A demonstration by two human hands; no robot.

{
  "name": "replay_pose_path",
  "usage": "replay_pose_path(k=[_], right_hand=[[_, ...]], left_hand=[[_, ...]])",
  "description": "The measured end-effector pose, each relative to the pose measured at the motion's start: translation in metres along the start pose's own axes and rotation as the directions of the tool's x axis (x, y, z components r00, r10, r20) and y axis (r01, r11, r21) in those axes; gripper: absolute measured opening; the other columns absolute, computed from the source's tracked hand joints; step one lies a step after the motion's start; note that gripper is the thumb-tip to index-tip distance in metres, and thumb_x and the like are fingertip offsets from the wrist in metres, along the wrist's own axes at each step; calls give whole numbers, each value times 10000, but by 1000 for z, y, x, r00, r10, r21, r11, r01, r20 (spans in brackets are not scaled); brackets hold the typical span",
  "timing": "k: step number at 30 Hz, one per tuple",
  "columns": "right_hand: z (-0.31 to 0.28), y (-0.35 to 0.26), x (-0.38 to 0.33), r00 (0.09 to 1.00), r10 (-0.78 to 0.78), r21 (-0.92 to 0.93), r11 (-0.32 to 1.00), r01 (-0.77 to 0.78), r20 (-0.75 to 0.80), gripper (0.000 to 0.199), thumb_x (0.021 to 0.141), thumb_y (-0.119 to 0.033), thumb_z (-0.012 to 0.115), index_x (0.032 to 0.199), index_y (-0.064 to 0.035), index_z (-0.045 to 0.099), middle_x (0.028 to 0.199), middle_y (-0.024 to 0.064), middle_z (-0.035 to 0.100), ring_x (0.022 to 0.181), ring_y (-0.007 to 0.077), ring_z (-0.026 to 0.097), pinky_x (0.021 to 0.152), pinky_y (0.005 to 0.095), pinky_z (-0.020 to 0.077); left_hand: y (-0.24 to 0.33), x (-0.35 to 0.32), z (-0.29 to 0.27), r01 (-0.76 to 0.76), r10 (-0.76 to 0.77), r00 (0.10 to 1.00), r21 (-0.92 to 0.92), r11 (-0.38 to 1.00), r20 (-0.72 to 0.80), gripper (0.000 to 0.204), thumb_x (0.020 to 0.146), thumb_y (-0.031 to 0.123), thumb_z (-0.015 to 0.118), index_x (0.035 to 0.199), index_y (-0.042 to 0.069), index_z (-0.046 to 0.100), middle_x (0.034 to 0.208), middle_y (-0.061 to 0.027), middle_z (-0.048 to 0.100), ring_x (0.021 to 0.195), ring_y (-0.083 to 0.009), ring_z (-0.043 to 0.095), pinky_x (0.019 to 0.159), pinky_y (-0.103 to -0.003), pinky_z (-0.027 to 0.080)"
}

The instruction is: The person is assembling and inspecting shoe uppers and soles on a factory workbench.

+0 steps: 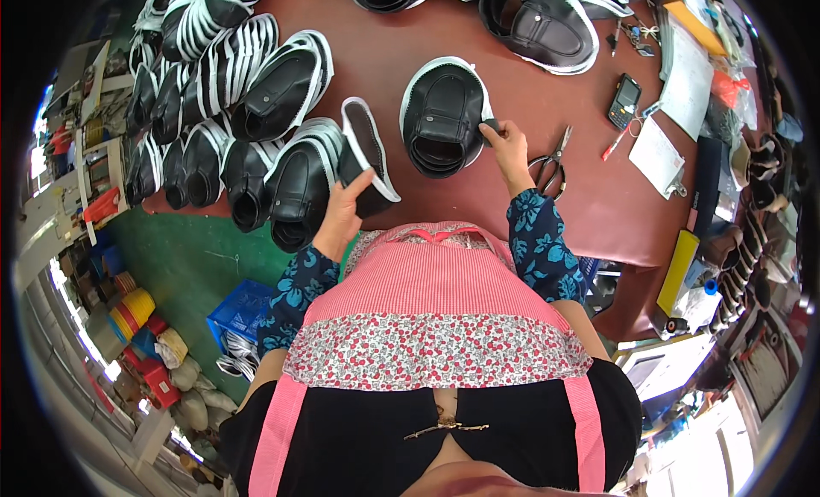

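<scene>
My left hand [343,211] is closed on a black shoe upper [369,155] with a white edge, held tilted on its side at the front of the table. In front of me lies a nested stack of black loafer uppers [442,113], toes pointing away, their white margins showing around the rim. At the right side of this stack, my right hand [510,151] pinches a dark edge between thumb and fingers. It looks like part of a shoe upper, though the fingers partly hide it. Scissors [551,164] lie just right of that hand.
Rows of stacked black uppers [290,83] fill the left of the reddish-brown table [359,61]. More uppers [540,27] lie at the back. On the right are a handheld device [625,100], a red pen [613,147] and a clipboard [656,158]. A blue crate [243,307] stands below left.
</scene>
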State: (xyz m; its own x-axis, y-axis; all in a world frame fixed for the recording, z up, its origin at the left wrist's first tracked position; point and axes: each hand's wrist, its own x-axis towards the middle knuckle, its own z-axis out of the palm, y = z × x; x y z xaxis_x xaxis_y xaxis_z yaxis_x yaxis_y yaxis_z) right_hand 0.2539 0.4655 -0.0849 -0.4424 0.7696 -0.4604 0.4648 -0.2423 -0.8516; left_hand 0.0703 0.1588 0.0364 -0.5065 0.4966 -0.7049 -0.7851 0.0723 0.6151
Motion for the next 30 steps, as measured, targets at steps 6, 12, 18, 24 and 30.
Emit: replay_pose_path(k=[6,12,18,24,30], right_hand=[[-8,13,13,999,13,1,1000,-13,29,266,1001,-212,856,1041,28,747,881,35,722,806,96,638,734,278,512],[21,-62,-6,897,-430,-231,867,441,99,350,955,-293,888,1043,7,730,849,109,745,769,159,690,716,366,566],[57,-65,1,883,-376,-545,695,470,281,360,913,-345,833,976,-10,716,964,238,765,907,464,743,806,548,595],[18,-57,56,959,-272,-442,853,279,79,381,918,-365,853,1003,-8,750,886,219,773,837,426,770,768,512,608],[34,-30,104,939,-343,-563,769,302,35,429,930,-416,858,1020,-7,766,909,220,773,849,408,763,785,482,595]], left_hand=[[-22,8,50,-84,53,986,203,976,158,293,1046,146,742,1292,-14,744,1248,-102,793,1147,-205,757,997,-360,593],[-44,60,71,44,-46,994,15,999,95,316,1125,138,621,1354,-72,680,1340,-207,764,1252,-288,742,1041,-379,591],[-47,104,89,47,-47,999,-8,999,-23,312,1129,135,621,1278,-131,690,1293,-262,764,1197,-353,773,938,-380,629],[-27,122,93,176,-165,981,107,979,-104,382,1053,153,772,1234,-175,699,1159,-272,798,1027,-359,822,821,-396,665],[-30,134,102,211,-203,977,182,960,-61,383,1036,147,795,1201,-185,699,1069,-287,809,922,-355,829,778,-385,677]])
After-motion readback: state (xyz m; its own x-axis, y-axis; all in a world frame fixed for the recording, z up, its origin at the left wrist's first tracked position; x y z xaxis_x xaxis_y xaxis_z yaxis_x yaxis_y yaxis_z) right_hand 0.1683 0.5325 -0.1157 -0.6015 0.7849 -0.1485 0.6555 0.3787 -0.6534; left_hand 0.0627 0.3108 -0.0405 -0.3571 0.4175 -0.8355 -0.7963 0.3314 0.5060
